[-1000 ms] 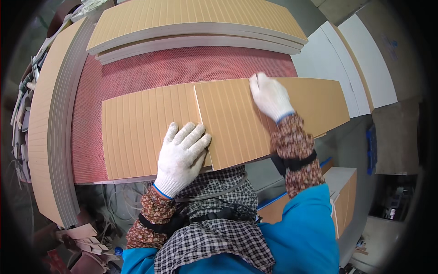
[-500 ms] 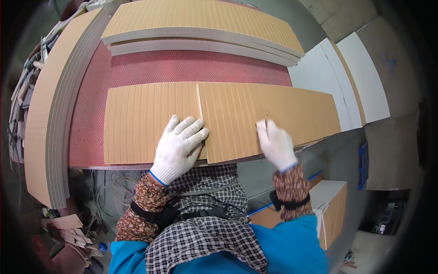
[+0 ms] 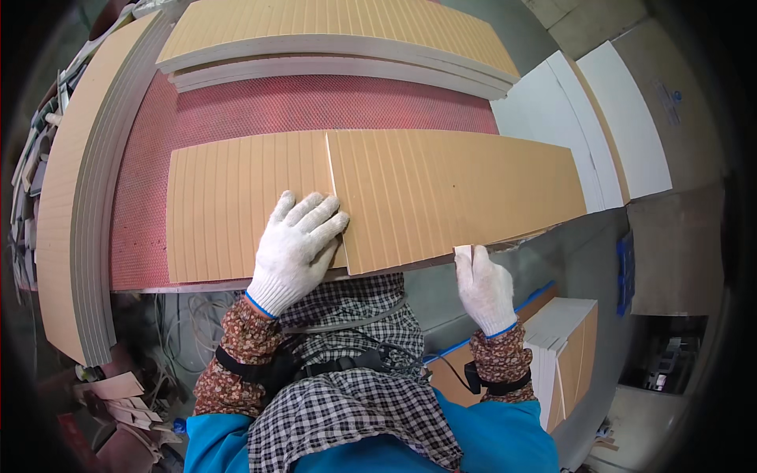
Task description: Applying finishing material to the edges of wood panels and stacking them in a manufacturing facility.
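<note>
Two tan, grooved boards lie end to end at the table's near edge, the right board (image 3: 410, 189) overlapping the left board (image 3: 213, 205) with a pale edge showing at the seam. My left hand (image 3: 296, 244), in a white knit glove, rests on the left board with fingers spread up to that seam. At the right board's near edge, my right hand (image 3: 485, 290), gloved the same way, pinches a small pale piece (image 3: 464, 251). Its thumb and fingers are pressed together around it; what the piece is made of cannot be made out.
A red textured tabletop (image 3: 315, 102) lies under the boards. Stacked grooved boards (image 3: 339, 24) stand at the far side, with another stack (image 3: 79, 181) along the left. White panels (image 3: 556, 126) sit at the right. More boards (image 3: 572, 355) stand low at the right.
My right hand has moved from over the right board's surface toward me, to its near edge. My left hand stays spread at the seam. The whole view has shifted slightly.
</note>
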{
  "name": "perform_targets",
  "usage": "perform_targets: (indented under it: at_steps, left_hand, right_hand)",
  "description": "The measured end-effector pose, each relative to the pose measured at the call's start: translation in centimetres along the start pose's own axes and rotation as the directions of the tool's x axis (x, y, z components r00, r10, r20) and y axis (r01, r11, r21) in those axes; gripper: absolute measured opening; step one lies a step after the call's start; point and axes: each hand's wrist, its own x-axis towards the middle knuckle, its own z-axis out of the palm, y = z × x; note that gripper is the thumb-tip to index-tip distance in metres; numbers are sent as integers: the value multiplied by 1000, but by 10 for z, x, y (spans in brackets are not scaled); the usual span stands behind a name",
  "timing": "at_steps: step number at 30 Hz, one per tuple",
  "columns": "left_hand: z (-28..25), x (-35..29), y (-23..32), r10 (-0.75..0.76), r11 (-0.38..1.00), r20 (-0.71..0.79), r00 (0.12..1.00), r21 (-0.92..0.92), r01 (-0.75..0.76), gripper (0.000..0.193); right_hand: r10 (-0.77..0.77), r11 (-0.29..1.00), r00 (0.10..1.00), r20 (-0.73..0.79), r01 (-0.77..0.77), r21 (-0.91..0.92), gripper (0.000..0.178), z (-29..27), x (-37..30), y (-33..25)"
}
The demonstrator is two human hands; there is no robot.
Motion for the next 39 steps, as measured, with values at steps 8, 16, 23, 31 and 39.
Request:
perform_targets:
  at_steps: [8, 16, 23, 31, 39]
  left_hand:
    - [-3, 5, -1, 19, 1000, 2, 1000, 1, -19, 33]
    - [-2, 6, 2, 27, 1000, -18, 999, -5, -27, 33]
    - [3, -4, -1, 5, 1000, -29, 1000, 12, -5, 34]
    - [5, -1, -1, 1, 1000, -13, 1000, 15, -1, 36]
    - [-15, 2, -9, 3, 999, -56, 998, 35, -1, 31]
  right_hand:
    - [70, 996, 998, -1, -70, 51, 36, 7, 89, -2]
    - [-8, 1000, 998, -58, 7, -4, 43, 6, 235, -8]
    - [38, 999, 999, -24, -39, -7, 43, 9, 194, -8]
    - [37, 997, 997, 74, -32, -68, 30, 0, 17, -2]
    - [-250, 913, 968, -28, 226, -338, 16, 5, 56, -7]
